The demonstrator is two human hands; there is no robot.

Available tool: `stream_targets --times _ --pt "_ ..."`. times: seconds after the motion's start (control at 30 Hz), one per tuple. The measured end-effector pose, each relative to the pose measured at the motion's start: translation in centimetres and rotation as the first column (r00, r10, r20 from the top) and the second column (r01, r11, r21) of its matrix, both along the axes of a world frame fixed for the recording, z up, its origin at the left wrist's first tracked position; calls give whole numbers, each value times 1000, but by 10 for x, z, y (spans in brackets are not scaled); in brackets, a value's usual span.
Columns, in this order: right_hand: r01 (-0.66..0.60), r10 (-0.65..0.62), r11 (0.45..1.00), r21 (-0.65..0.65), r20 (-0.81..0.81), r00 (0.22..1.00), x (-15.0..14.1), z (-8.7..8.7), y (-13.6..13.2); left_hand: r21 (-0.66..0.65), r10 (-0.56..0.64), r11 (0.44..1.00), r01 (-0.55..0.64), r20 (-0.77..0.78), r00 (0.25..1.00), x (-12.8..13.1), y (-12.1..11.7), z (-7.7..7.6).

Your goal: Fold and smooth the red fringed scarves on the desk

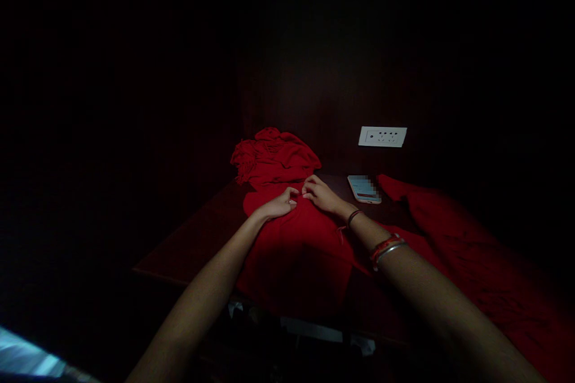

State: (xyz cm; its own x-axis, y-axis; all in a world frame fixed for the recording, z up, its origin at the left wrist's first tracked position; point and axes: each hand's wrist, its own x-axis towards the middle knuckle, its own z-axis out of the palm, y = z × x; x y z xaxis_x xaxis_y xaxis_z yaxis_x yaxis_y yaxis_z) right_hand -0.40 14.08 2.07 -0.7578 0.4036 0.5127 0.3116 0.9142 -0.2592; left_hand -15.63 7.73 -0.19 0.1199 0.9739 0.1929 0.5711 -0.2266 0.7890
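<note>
A red cloth [291, 251] lies spread over the dark wooden table and hangs over its front edge. My left hand [281, 204] rests on the cloth with thumb and forefinger closed on a bit of it. Close beside it, my right hand [320, 194] pinches the same cloth with its fingertips, and a small gap separates the two hands. What lies right between the fingertips is too small and dim to make out. Behind the hands sits a crumpled heap of red fabric [283, 157] with a fringed left end.
A phone [365, 189] with a lit screen lies right of my hands. Above it, a white socket panel [383, 137] is set in the dark wall. More red fabric [453, 227] stretches along the right side. The table's left edge [179, 233] shows; deep shadow surrounds everything.
</note>
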Motion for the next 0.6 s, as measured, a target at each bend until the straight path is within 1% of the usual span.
stream_targets --times 0.07,0.1,0.13,0.17,0.23,0.27,0.3,0.33,0.4,0.47,0.53,0.6 --pt "-10 10 1000 -9 20 1000 0 1 0 -87 -94 991 102 93 991 -4 -4 4" --pt "-10 10 1000 -11 22 1000 0 2 -1 -115 -104 986 120 135 985 -8 -5 6" --pt "-7 7 1000 -12 20 1000 1 2 -1 -126 -84 986 105 165 983 -11 -5 8" --pt "-4 4 1000 -11 17 1000 1 3 -1 -108 -33 993 53 180 983 -15 -5 10" --pt "4 -4 1000 -8 8 1000 3 3 -2 -15 100 995 -99 187 977 -20 -5 13" --pt "7 -7 1000 -6 6 1000 4 4 -2 26 146 988 -154 197 970 -21 -6 14" --pt "10 -10 1000 -4 6 1000 4 4 -3 43 159 984 -172 211 964 -21 -7 14" --pt "11 -11 1000 -1 6 1000 5 4 -3 32 137 988 -148 228 964 -18 -8 15" --pt "13 -13 1000 5 2 1000 6 3 -3 -52 45 998 -33 261 964 -10 -12 14" --pt "12 -12 1000 10 -5 1000 6 1 -3 -124 -11 991 44 259 966 0 -16 13" --pt "11 -11 1000 14 -12 1000 4 -1 -3 -131 -39 989 68 210 977 9 -20 12" --pt "12 -12 1000 17 -8 1000 1 -4 -2 -101 -77 991 91 140 987 13 -22 13"
